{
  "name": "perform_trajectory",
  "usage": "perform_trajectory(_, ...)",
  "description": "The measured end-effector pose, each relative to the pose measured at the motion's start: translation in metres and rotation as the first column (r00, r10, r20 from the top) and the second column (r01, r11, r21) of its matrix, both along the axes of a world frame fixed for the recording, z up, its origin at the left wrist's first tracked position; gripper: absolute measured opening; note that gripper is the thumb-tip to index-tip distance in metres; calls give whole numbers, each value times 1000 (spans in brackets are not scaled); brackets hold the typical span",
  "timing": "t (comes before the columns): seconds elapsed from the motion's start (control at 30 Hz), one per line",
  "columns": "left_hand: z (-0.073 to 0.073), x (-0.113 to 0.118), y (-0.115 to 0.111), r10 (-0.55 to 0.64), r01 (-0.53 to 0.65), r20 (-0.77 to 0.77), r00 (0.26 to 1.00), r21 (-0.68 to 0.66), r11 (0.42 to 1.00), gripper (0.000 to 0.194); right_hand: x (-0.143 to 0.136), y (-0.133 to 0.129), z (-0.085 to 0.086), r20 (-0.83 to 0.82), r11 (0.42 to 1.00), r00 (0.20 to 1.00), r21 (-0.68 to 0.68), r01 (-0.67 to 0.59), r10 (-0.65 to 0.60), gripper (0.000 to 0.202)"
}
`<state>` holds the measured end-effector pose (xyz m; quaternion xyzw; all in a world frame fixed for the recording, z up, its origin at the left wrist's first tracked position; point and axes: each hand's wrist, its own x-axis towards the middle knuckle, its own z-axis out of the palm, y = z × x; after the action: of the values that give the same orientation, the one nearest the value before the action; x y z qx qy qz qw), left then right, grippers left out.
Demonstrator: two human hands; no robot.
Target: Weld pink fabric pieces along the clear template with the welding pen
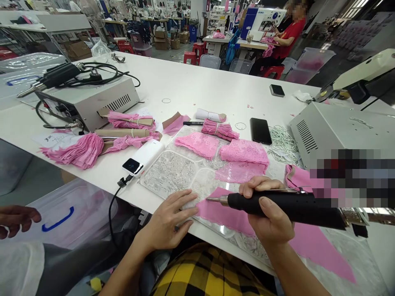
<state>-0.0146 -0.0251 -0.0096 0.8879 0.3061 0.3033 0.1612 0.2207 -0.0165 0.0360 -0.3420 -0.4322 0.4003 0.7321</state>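
My right hand (270, 211) is wrapped round a black handheld tool (285, 205), whose metal tip points left. That tip lies over the left end of a flat pink fabric piece (230, 214). Beside this end, my left hand (173, 218) rests with spread fingers at the near edge of a clear plastic sheet (168, 172); it holds nothing. Part of the fabric is hidden under my right hand and the tool. Pink lace pieces (245, 153) lie on the sheet beyond both hands.
Tied pink bundles (74, 150), a white power bank (145, 156), a black phone (261, 130) and green-white strings (284, 144) lie on the table (185, 88). Grey boxes (92, 98) stand on both sides. Another person's hand (18, 220) is at the left edge.
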Motion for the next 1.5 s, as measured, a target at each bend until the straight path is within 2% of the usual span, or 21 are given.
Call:
perform_trajectory(0.17, -2, -1, 1, -2, 2, 16, 1000, -9, 1000, 35, -1, 1, 2, -10, 1000, 1000, 2, 6, -6, 9)
perform_trajectory(0.27, -5, -3, 2, -6, 8, 53, 999, -34, 999, 35, 10, 1, 11, -57, 995, 993, 2, 103, -103, 13)
perform_trajectory(0.37, -5, -5, 3, 23, -21, 96, 995, -22, 1000, 36, 39, -2, 23, -93, 961, 956, -3, 278, -277, 16)
perform_trajectory(0.47, -3, 1, 7, 77, -84, 143, 987, 45, 995, 37, 83, -11, 29, -90, 895, 891, -4, 446, -444, 15)
perform_trajectory(0.57, 3, 22, 12, 51, -73, 159, 986, 132, 989, 33, 126, -26, 27, -100, 830, 825, -19, 558, -557, 10)
perform_trajectory(0.67, 11, 63, 13, -64, 41, 102, 993, 215, 976, 26, 154, -39, 19, -122, 788, 779, -37, 615, -615, 10)
perform_trajectory(0.83, 20, 143, 4, -289, 280, 0, 957, 242, 929, 22, 159, -42, 7, -107, 802, 796, -22, 596, -595, 13)
perform_trajectory(0.93, 16, 176, -1, -352, 353, -48, 935, 238, 905, 22, 154, -38, 2, -117, 833, 826, -27, 552, -551, 13)
perform_trajectory(1.1, 4, 193, -6, -352, 367, -104, 930, 230, 901, 24, 151, -32, -2, -110, 865, 859, -10, 502, -500, 13)
perform_trajectory(1.27, -1, 198, -11, -341, 373, -184, 922, 190, 908, 35, 155, -33, -3, -99, 852, 847, -16, 524, -523, 13)
perform_trajectory(1.4, -1, 209, -16, -368, 410, -242, 898, 158, 898, 45, 166, -38, 0, -103, 812, 808, 9, 584, -580, 15)
perform_trajectory(1.5, -1, 221, -18, -359, 407, -263, 895, 158, 900, 50, 178, -44, 4, -126, 736, 736, 51, 675, -665, 16)
